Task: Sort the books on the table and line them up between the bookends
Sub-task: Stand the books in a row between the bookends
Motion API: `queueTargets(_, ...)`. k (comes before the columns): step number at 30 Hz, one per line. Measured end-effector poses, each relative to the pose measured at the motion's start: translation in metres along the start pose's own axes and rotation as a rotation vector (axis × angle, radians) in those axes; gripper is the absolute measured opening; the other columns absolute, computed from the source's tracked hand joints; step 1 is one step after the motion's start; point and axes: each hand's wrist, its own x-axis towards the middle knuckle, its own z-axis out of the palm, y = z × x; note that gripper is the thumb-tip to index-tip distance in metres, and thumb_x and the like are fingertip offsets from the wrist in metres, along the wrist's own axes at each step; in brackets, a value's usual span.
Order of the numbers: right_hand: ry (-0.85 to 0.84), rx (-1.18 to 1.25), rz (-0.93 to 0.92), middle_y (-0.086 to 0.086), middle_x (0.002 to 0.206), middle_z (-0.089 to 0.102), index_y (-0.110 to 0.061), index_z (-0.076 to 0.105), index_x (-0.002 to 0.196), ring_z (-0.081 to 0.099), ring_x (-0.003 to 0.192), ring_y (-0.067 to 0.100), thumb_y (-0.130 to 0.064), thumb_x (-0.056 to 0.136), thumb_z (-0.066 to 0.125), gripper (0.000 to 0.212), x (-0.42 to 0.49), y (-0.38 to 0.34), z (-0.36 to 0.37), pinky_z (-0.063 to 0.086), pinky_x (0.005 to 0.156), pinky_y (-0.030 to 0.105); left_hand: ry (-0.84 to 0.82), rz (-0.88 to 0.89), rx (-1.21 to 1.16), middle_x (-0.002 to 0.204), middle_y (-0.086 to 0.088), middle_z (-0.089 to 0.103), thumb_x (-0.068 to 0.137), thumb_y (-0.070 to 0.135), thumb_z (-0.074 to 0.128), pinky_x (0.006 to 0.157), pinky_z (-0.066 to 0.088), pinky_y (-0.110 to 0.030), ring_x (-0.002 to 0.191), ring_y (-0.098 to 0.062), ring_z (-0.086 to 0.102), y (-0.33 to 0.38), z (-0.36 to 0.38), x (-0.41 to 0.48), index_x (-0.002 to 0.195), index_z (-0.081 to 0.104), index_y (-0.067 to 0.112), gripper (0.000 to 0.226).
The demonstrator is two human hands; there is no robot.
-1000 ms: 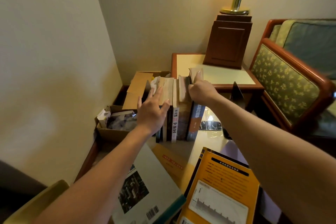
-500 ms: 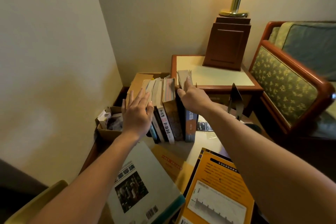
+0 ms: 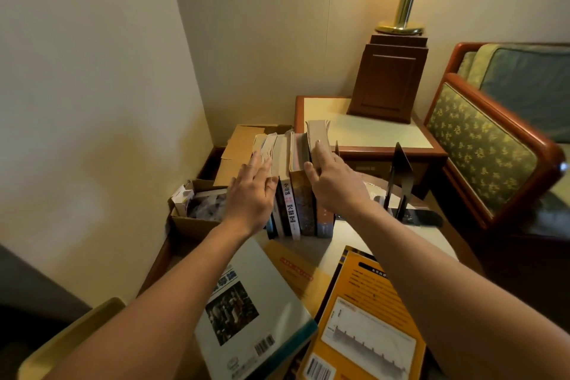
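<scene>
A row of several books (image 3: 294,194) stands upright at the table's far left, spines toward me. My left hand (image 3: 253,191) lies flat against the row's left end, fingers spread, holding nothing. My right hand (image 3: 334,183) grips the tall rightmost book (image 3: 319,136), thumb between it and its neighbour, fingers on its right face. A black metal bookend (image 3: 401,176) stands apart to the right of the row. Any bookend at the left end is hidden. Lying flat near me are a grey book with a photo cover (image 3: 246,302), an orange book (image 3: 364,318) and a yellow-brown book (image 3: 296,268).
Open cardboard boxes (image 3: 197,219) sit beside the table's left edge, against the wall. Behind the row is a wooden side table (image 3: 370,133) carrying a lamp base (image 3: 388,80). An upholstered armchair (image 3: 481,145) stands at the right.
The row leaned left half a second ago and stands straighter now. My left hand slid from the books' top to the row's left end. My right hand shifted its hold on the rightmost book.
</scene>
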Motion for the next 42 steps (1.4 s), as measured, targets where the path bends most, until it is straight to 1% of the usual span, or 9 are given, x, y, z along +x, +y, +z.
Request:
queueTargets(6, -0.093, -0.104, -0.067, 0.013, 0.160, 0.024, -0.047, -0.004, 0.152, 0.030, 0.143, 0.041, -0.056, 0.094, 0.045, 0.077, -0.022, 0.009, 0.001, 0.041, 0.106, 0.063, -0.035, 0.030, 0.058, 0.168, 0.007, 0.009, 0.108, 0.041, 0.031, 0.123, 0.001, -0.045, 0.155, -0.025, 0.002, 0.004, -0.009, -0.023, 0.158, 0.026, 0.025, 0.052)
queueTargets(12, -0.098, -0.212, -0.095, 0.012, 0.167, -0.003, -0.039, -0.005, 0.158, 0.003, 0.153, 0.038, -0.047, 0.100, 0.049, 0.080, -0.061, 0.002, -0.007, 0.026, 0.117, 0.063, -0.074, 0.058, 0.088, 0.168, 0.009, 0.004, 0.106, 0.047, 0.031, 0.123, 0.001, -0.050, 0.155, -0.023, -0.002, 0.010, -0.014, -0.052, 0.158, 0.025, 0.027, 0.056)
queueTargets(21, -0.162, -0.203, -0.095, 0.008, 0.167, -0.010, -0.035, -0.007, 0.159, -0.007, 0.153, 0.038, -0.049, 0.100, 0.048, 0.081, -0.152, -0.009, 0.020, 0.013, 0.121, 0.061, -0.112, -0.052, 0.009, 0.168, 0.007, 0.005, 0.104, 0.052, 0.033, 0.125, 0.005, -0.052, 0.155, -0.022, -0.002, -0.009, -0.013, -0.139, 0.158, 0.024, 0.029, 0.059)
queueTargets(26, -0.286, -0.166, -0.023, 0.004, 0.168, -0.007, -0.041, -0.008, 0.157, -0.007, 0.153, 0.035, -0.050, 0.100, 0.047, 0.079, -0.189, -0.006, 0.061, 0.010, 0.122, 0.055, -0.151, -0.201, 0.003, 0.169, 0.003, 0.006, 0.103, 0.052, 0.037, 0.125, 0.013, -0.053, 0.155, -0.024, 0.001, -0.033, -0.006, -0.194, 0.157, 0.026, 0.027, 0.060)
queueTargets(31, -0.426, -0.157, 0.016, 0.006, 0.168, 0.000, -0.037, 0.001, 0.158, -0.009, 0.153, 0.034, -0.056, 0.099, 0.045, 0.076, -0.207, -0.009, 0.086, 0.010, 0.124, 0.055, -0.257, -0.396, 0.015, 0.169, 0.000, -0.003, 0.098, 0.064, 0.036, 0.125, 0.009, -0.054, 0.155, -0.030, -0.004, -0.061, 0.008, -0.232, 0.159, 0.013, 0.032, 0.073)
queueTargets(34, -0.456, -0.177, 0.022, 0.005, 0.166, 0.014, -0.037, 0.008, 0.159, 0.011, 0.151, 0.033, -0.058, 0.098, 0.047, 0.075, -0.213, -0.010, 0.090, 0.021, 0.122, 0.052, -0.277, -0.499, -0.058, 0.168, 0.000, -0.014, 0.087, 0.080, 0.032, 0.124, 0.009, -0.058, 0.154, -0.033, -0.007, -0.072, 0.016, -0.248, 0.158, 0.003, 0.043, 0.085)
queueTargets(37, -0.463, -0.144, 0.040, 0.003, 0.163, 0.020, -0.036, 0.015, 0.158, 0.021, 0.147, 0.030, -0.054, 0.097, 0.051, 0.074, -0.215, -0.011, 0.092, 0.025, 0.121, 0.052, -0.240, -0.599, -0.241, 0.169, 0.002, -0.005, 0.071, 0.094, 0.037, 0.120, 0.023, -0.061, 0.153, -0.034, 0.011, -0.076, 0.018, -0.254, 0.156, 0.001, 0.050, 0.102)
queueTargets(40, -0.482, -0.121, 0.054, 0.001, 0.160, 0.026, -0.036, 0.015, 0.158, 0.027, 0.145, 0.028, -0.053, 0.096, 0.055, 0.076, -0.210, -0.010, 0.092, 0.027, 0.120, 0.053, -0.205, -0.609, -0.386, 0.166, 0.002, 0.017, 0.081, 0.078, 0.051, 0.111, 0.041, -0.050, 0.140, -0.029, 0.040, -0.075, 0.016, -0.252, 0.158, 0.007, 0.044, 0.096)
queueTargets(42, -0.490, -0.121, 0.061, 0.000, 0.157, 0.030, -0.036, 0.014, 0.158, 0.029, 0.143, 0.026, -0.053, 0.096, 0.055, 0.077, -0.209, -0.010, 0.093, 0.029, 0.119, 0.052, -0.165, -0.646, -0.495, 0.160, 0.000, 0.033, 0.085, 0.067, 0.058, 0.108, 0.046, -0.050, 0.132, -0.027, 0.050, -0.076, 0.017, -0.249, 0.158, 0.011, 0.042, 0.090)
